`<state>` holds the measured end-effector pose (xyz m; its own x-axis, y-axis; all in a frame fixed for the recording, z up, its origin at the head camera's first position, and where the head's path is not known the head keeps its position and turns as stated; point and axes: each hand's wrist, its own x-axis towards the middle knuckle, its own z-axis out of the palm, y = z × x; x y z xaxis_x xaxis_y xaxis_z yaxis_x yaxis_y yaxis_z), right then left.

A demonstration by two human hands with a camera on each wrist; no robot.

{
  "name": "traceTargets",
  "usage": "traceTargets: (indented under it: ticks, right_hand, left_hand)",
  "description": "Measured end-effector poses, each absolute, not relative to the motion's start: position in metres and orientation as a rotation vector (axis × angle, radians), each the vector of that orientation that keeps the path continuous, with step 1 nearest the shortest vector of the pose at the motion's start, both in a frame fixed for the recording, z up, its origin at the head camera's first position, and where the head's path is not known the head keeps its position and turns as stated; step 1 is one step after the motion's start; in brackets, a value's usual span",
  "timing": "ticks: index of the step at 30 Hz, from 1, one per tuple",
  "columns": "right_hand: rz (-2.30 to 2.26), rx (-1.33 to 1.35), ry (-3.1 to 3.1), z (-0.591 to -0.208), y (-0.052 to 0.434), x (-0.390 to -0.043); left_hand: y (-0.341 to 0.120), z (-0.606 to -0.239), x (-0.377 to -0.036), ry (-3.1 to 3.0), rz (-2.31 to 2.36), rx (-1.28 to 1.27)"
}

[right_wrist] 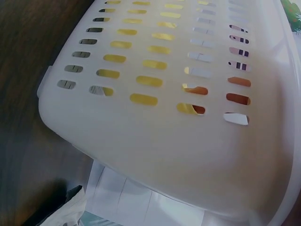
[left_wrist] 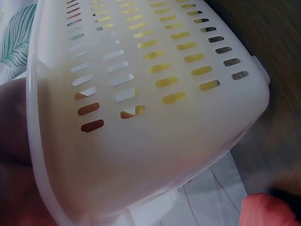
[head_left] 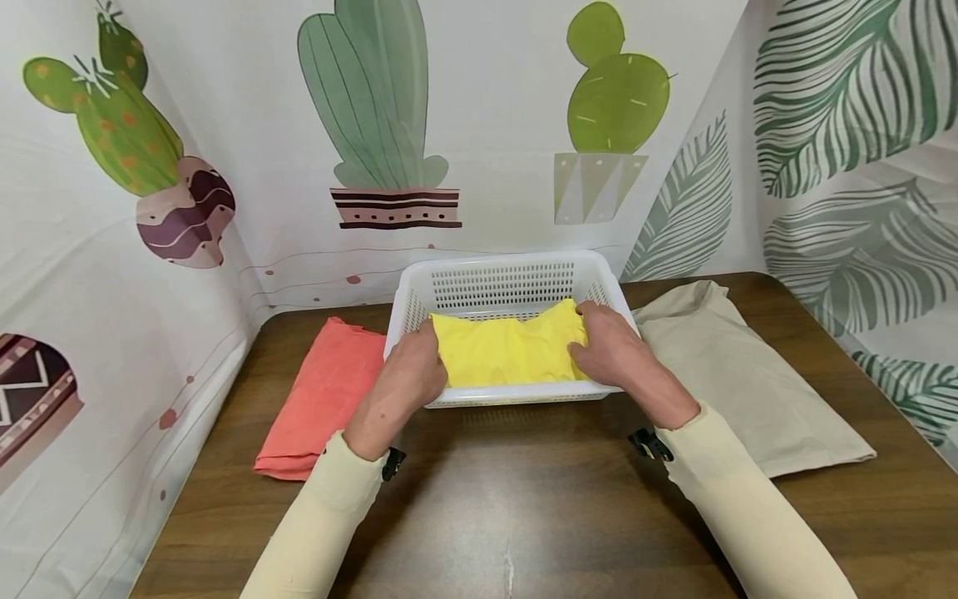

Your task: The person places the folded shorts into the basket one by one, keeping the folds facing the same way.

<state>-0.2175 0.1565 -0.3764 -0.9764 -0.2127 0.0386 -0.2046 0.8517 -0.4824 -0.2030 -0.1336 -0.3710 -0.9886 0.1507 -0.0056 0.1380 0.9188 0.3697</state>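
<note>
A folded yellow cloth [head_left: 509, 353] lies inside a white slotted plastic basket [head_left: 516, 393], toward its near side. My left hand [head_left: 407, 370] reaches over the basket's left corner and grips the cloth's left end. At the opposite end, my right hand [head_left: 609, 345] pinches the cloth between thumb and fingers, its wrist over the right corner. In the left wrist view the basket wall [left_wrist: 155, 136] fills most of the picture, yellow showing through the slots. The right wrist view also has the basket's outside [right_wrist: 141, 134], with the fingers hidden behind it.
A folded red cloth [head_left: 322, 408] lies left of the basket on the brown wooden table [head_left: 479, 482]. To the right rests a larger beige cloth [head_left: 748, 391], partly under the right forearm. Behind the table hangs a cactus-print curtain [head_left: 501, 125].
</note>
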Motion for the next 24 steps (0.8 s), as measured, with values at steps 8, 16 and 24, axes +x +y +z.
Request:
traceTargets:
  ticks: [8, 16, 24]
  right_hand:
    - [-0.778, -0.325, 3.018, -0.3763, 0.1557, -0.2173]
    - [-0.753, -0.305, 3.029, -0.3762, 0.1550, -0.2167]
    - [-0.756, -0.314, 3.043, -0.3761, 0.1544, -0.2166]
  left_hand:
    - [-0.1325, -0.3719, -0.2016, 3.071, 0.597, 0.215]
    - [-0.1323, -0.3731, -0.2011, 3.111, 0.590, 0.245]
    - [-0.1323, -0.3737, -0.2014, 3.123, 0.592, 0.239]
